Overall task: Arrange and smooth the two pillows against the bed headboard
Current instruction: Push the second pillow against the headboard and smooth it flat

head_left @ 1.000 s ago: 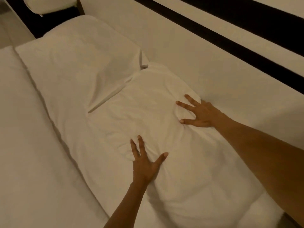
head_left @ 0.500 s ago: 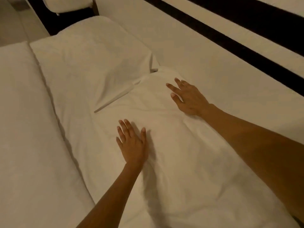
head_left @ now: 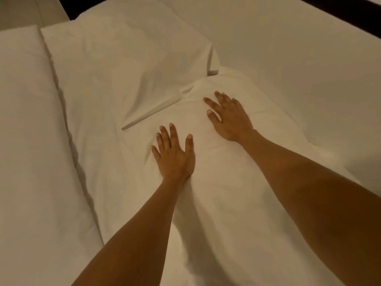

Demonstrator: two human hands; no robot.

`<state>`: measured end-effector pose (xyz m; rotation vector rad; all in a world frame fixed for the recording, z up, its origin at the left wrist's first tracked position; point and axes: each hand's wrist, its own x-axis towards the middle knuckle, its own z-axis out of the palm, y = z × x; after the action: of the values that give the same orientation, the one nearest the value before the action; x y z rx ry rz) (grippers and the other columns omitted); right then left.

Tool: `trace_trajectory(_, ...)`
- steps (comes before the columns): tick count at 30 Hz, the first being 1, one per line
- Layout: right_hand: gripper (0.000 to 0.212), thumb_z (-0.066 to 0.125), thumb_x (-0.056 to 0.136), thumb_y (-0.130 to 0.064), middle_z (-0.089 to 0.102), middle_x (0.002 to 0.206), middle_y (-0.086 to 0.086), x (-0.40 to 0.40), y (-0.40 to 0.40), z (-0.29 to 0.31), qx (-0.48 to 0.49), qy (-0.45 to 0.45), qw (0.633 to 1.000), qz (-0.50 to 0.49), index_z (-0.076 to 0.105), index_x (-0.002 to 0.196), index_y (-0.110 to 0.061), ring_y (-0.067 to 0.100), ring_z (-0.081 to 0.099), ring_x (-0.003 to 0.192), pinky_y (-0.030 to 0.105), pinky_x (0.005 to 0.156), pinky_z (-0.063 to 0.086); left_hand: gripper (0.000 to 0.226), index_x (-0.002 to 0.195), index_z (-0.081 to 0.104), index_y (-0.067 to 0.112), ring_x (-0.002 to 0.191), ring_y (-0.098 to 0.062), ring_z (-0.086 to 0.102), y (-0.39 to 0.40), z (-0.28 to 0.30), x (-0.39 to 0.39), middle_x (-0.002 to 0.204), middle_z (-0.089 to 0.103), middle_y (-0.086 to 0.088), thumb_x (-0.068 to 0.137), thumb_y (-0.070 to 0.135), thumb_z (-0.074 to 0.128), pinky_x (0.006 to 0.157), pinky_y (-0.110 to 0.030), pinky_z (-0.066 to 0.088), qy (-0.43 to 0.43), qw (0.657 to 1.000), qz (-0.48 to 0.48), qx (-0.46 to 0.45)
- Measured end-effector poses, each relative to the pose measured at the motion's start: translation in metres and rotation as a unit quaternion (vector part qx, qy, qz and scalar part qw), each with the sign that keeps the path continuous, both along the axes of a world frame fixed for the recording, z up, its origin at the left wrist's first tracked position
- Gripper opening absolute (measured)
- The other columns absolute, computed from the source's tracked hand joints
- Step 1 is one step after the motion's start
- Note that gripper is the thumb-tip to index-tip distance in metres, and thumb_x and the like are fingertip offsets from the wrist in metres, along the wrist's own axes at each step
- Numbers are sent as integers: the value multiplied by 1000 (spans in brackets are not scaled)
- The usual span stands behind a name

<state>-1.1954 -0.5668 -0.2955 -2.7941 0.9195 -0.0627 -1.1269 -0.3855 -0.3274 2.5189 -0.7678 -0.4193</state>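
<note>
Two white pillows lie end to end along the pale headboard (head_left: 288,48). The near pillow (head_left: 226,203) is under both my arms. The far pillow (head_left: 123,65) lies beyond it, and its loose corner folds over where the two meet. My left hand (head_left: 174,153) rests flat on the near pillow, palm down, fingers slightly spread. My right hand (head_left: 228,118) lies flat near that pillow's far end, close to the headboard side. Neither hand holds anything.
The white duvet (head_left: 31,162) covers the bed to the left, its edge running beside the pillows. A dark band (head_left: 350,15) crosses the headboard at the top right. A dark gap (head_left: 68,5) shows beyond the far pillow.
Both hands have slid forward along the near pillow from its middle toward its far end, and the creases under them have flattened. The camera has moved closer.
</note>
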Motion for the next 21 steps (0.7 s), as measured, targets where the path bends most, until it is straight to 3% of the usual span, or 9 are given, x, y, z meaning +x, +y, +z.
trace_trajectory(4, 51, 20, 102, -44, 10, 164, -1, -24, -31, 10, -4, 8, 999, -54, 17, 153, -39, 19, 9, 151, 41, 121, 4, 71, 155, -8, 27, 150, -16, -12, 26, -3, 15, 163, -13, 3, 96, 61, 14, 119, -44, -8, 1, 1000, -12, 17)
trace_trajectory(8, 55, 18, 103, -40, 13, 163, 5, -58, -54, 27, 17, 83, 993, -85, 15, 155, -24, 21, 14, 150, 38, 121, 10, 73, 155, -8, 20, 150, -20, -11, 51, -1, 30, 163, -13, -3, 97, 59, 13, 121, -50, -4, 14, 996, 7, 87)
trace_trajectory(10, 60, 14, 101, -38, 29, 157, 16, -65, -51, 41, -56, 73, 992, -89, 30, 151, -9, 29, 28, 145, 40, 119, 19, 71, 155, 1, 8, 150, -26, -9, 54, 13, 27, 163, -9, -12, 101, 51, 17, 120, -52, -2, -18, 991, 49, 119)
trace_trajectory(12, 58, 21, 99, -32, 38, 150, 23, -61, -36, 57, -118, -4, 990, -74, 44, 142, -1, 35, 36, 140, 43, 116, 25, 65, 153, 10, 1, 150, -29, -6, 50, 33, 5, 162, -6, -16, 103, 41, 22, 120, -49, 0, -54, 993, 71, 81)
trace_trajectory(14, 49, 33, 101, -28, 35, 153, 20, -58, -11, 62, -86, -90, 990, -71, 45, 143, -6, 32, 34, 142, 43, 118, 25, 64, 154, 10, 3, 151, -27, -4, 43, 50, -38, 162, -5, -14, 103, 40, 22, 120, -42, -1, -32, 999, 37, -15)
trace_trajectory(16, 50, 32, 100, -31, 31, 156, 14, -66, 18, 49, -28, -115, 992, -50, 41, 147, -14, 28, 29, 145, 43, 119, 23, 69, 155, 7, 8, 151, -22, -4, 40, 50, -85, 163, -5, -7, 99, 49, 17, 120, -36, -4, 11, 996, -20, -89)
trace_trajectory(21, 51, 23, 103, -39, 11, 163, 0, -111, 47, 6, 13, -20, 998, -50, 16, 154, -35, 17, 9, 151, 36, 121, 4, 68, 153, -7, 24, 146, -9, -17, 61, 7, -131, 158, -17, 7, 96, 56, 8, 118, -37, -16, -20, 997, -76, -21)
